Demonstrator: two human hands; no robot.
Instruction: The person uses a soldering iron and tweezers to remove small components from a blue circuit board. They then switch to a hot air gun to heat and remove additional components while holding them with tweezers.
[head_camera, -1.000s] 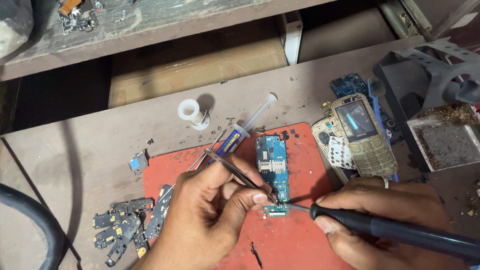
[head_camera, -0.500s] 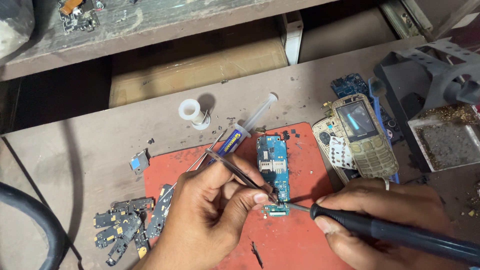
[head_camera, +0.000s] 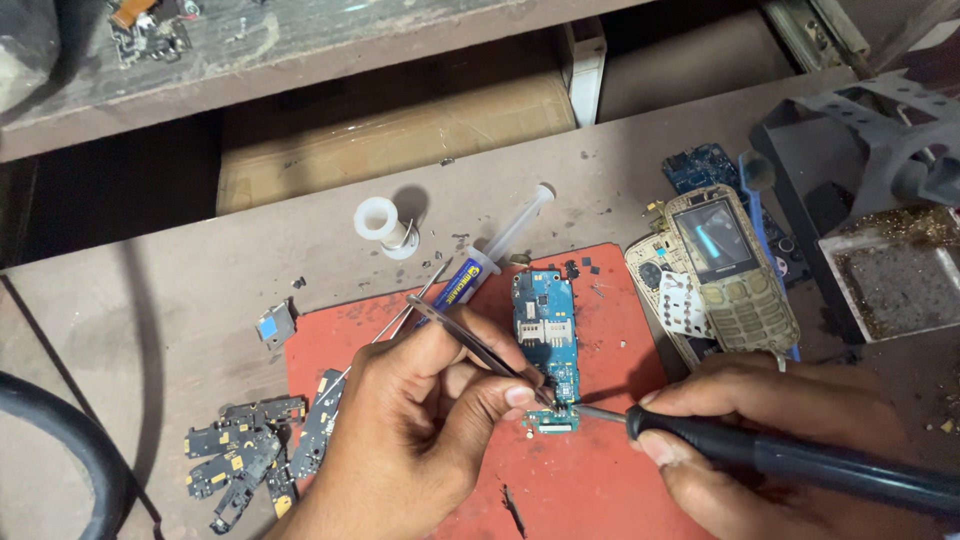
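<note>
Blue phone circuit board (head_camera: 546, 335) lies stripped on a red mat (head_camera: 600, 490); left hand (head_camera: 420, 420) pinches metal tweezers (head_camera: 475, 345), right hand (head_camera: 790, 440) grips a black soldering iron (head_camera: 800, 462) at its lower edge, joint seemingly unfinished.

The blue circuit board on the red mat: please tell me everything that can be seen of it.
The blue circuit board is a narrow, long phone board, bare of any casing, lying flat on the red mat. Silver metal holders sit on its middle, with small parts around them. At its near end the tweezers in the left hand and the tip of the soldering iron in the right hand meet.
</note>
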